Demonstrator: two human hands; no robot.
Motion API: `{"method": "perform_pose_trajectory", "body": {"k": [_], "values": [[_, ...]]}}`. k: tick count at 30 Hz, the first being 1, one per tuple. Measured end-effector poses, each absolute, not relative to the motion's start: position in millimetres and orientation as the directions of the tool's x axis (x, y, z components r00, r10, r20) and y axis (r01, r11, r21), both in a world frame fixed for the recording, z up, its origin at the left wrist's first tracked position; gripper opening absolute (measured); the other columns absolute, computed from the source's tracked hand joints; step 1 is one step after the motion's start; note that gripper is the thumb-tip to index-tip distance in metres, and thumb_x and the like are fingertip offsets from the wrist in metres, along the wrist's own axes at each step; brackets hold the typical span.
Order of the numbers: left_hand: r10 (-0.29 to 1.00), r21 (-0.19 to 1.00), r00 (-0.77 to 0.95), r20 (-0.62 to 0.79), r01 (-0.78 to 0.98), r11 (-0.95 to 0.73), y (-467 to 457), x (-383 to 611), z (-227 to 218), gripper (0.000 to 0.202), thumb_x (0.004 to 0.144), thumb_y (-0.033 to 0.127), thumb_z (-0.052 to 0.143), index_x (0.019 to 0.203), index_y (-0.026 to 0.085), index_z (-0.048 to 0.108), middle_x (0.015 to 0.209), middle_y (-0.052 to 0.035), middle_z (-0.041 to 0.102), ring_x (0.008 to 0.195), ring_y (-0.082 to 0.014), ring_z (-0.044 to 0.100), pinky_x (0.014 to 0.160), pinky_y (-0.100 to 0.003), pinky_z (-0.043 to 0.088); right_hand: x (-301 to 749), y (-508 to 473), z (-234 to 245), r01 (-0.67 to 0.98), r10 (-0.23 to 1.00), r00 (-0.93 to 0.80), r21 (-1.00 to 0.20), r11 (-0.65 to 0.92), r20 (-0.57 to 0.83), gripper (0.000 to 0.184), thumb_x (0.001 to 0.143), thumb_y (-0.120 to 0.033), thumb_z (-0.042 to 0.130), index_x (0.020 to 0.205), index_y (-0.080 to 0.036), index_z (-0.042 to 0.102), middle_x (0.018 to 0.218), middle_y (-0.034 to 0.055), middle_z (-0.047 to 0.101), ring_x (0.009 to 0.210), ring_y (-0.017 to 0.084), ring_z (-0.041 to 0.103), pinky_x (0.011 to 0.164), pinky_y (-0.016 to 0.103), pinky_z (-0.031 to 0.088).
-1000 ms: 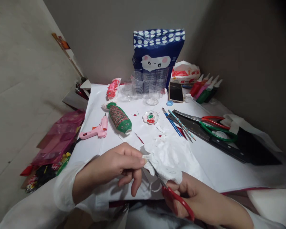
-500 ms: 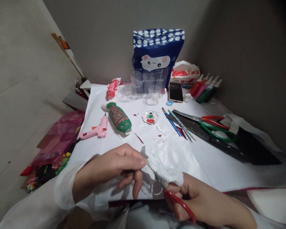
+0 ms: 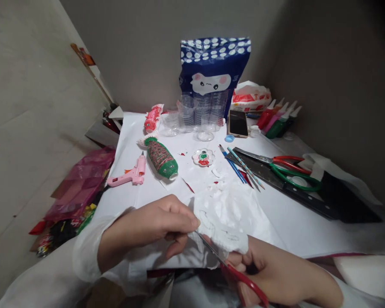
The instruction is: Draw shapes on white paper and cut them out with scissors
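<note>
My right hand [image 3: 263, 269] is closed around the handles of red-handled scissors [image 3: 244, 276], whose blades point up and left. A thin white sheet [image 3: 226, 237], soft-looking and marked with faint drawn lines, lies over the blades and the fingers of that hand. Thumb and forefinger of my left hand [image 3: 160, 224] pinch the sheet's left edge close to the scissors' tip; the other fingers curl below. Behind the hands, crumpled white material [image 3: 240, 203] is spread on the white-covered table [image 3: 285, 226]. How far apart the blades are is hard to see.
A green fish craft [image 3: 162, 158], a pink glue gun [image 3: 131, 173] and a small paint palette [image 3: 203, 157] stand ahead. Brushes [image 3: 232, 164], large green-and-red-handled shears [image 3: 291, 169] and a black-handled knife [image 3: 303, 199] lie right. Clear plastic cups [image 3: 202, 113] and a blue bag [image 3: 214, 64] are behind.
The white sheet has turned and spread, so more of its drawn lines show. My left fingers have curled in more, while the scissors have shifted slightly down and right.
</note>
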State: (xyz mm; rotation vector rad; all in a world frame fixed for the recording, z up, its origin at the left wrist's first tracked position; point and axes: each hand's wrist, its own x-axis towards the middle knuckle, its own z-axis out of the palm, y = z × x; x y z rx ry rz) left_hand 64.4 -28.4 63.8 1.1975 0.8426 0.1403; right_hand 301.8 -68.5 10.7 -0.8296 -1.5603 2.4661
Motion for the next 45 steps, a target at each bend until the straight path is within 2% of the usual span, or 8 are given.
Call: {"method": "perform_pose_trajectory", "body": {"k": [5, 9, 16, 22, 33, 35, 40, 45], "values": [[0.548, 0.855, 0.666, -0.506, 0.306, 0.418, -29, 64, 63, 0.039, 0.082, 0.038, 0.054, 0.049, 0.017, 0.054, 0.042, 0.0022, 0.045, 0.041, -0.0096, 0.034, 0.046, -0.027, 0.022, 301, -69, 7, 0.185, 0.361, -0.836, -0.832, -0.523, -0.413, 0.038, 0.075, -0.012, 0.066, 0.06, -0.02, 0.032, 0.054, -0.011, 0.033, 0.048, 0.002, 0.027, 0.044, 0.017, 0.021], [0.528, 0.864, 0.69, -0.495, 0.323, 0.386, -28, 62, 62, 0.037, 0.083, 0.039, 0.054, 0.053, 0.017, 0.059, 0.043, 0.0018, 0.047, 0.042, -0.0103, 0.035, 0.046, -0.027, 0.023, 302, -69, 4, 0.193, 0.362, -0.836, -0.838, -0.51, -0.413, 0.034, 0.075, -0.017, 0.07, 0.063, -0.019, 0.039, 0.056, -0.0103, 0.037, 0.049, 0.003, 0.028, 0.044, 0.016, 0.024], [0.504, 0.863, 0.704, -0.5, 0.355, 0.361, -25, 63, 66, 0.04, 0.084, 0.037, 0.053, 0.049, 0.019, 0.049, 0.041, 0.0044, 0.041, 0.043, -0.0093, 0.031, 0.049, -0.026, 0.023, 299, -66, 9, 0.207, 0.361, -0.842, -0.858, -0.471, -0.402, 0.035, 0.072, -0.018, 0.069, 0.059, -0.019, 0.037, 0.054, -0.011, 0.032, 0.048, 0.002, 0.026, 0.044, 0.017, 0.021], [0.495, 0.84, 0.679, -0.542, 0.412, 0.354, -25, 63, 69, 0.042, 0.084, 0.036, 0.052, 0.046, 0.019, 0.047, 0.043, 0.0042, 0.041, 0.044, -0.0092, 0.031, 0.049, -0.027, 0.024, 299, -66, 11, 0.24, 0.335, -0.837, -0.84, -0.487, -0.433, 0.03, 0.072, -0.02, 0.069, 0.058, -0.018, 0.042, 0.053, -0.0103, 0.039, 0.048, 0.003, 0.029, 0.047, 0.019, 0.025], [0.421, 0.825, 0.714, -0.56, 0.434, 0.361, -23, 60, 73, 0.039, 0.083, 0.035, 0.052, 0.047, 0.02, 0.05, 0.039, 0.0018, 0.044, 0.043, -0.0113, 0.03, 0.049, -0.029, 0.021, 298, -68, 9, 0.221, 0.344, -0.851, -0.864, -0.452, -0.398, 0.046, 0.071, -0.045, 0.078, 0.057, -0.019, 0.043, 0.053, -0.0097, 0.038, 0.047, 0.004, 0.03, 0.046, 0.02, 0.026], [0.461, 0.855, 0.724, -0.512, 0.381, 0.351, -23, 58, 74, 0.041, 0.083, 0.039, 0.052, 0.047, 0.019, 0.051, 0.04, 0.0011, 0.045, 0.043, -0.011, 0.03, 0.048, -0.029, 0.02, 295, -71, 9, 0.177, 0.397, -0.839, -0.876, -0.448, -0.373, 0.046, 0.075, -0.047, 0.075, 0.059, -0.019, 0.042, 0.054, -0.0091, 0.038, 0.049, 0.005, 0.028, 0.047, 0.021, 0.024], [0.655, 0.918, 0.645, -0.395, 0.307, 0.251, -24, 59, 77, 0.045, 0.089, 0.046, 0.053, 0.053, 0.018, 0.051, 0.047, 0.0023, 0.045, 0.047, -0.0103, 0.037, 0.053, -0.027, 0.029, 279, -81, 1, -0.005, 0.691, -0.674, -0.934, -0.356, -0.26, 0.049, 0.081, -0.055, 0.067, 0.062, -0.02, 0.038, 0.058, -0.0076, 0.035, 0.054, 0.008, 0.026, 0.05, 0.024, 0.022], [0.78, 0.901, 0.513, -0.359, 0.408, 0.147, -30, 65, 78, 0.049, 0.092, 0.045, 0.051, 0.052, 0.019, 0.047, 0.045, 0.0037, 0.044, 0.047, -0.0096, 0.039, 0.051, -0.024, 0.031, 265, -86, -5, 0.063, 0.79, -0.54, -0.95, -0.306, -0.29, 0.048, 0.08, -0.054, 0.065, 0.063, -0.022, 0.035, 0.062, -0.0071, 0.029, 0.058, 0.01, 0.026, 0.052, 0.025, 0.024]]}}
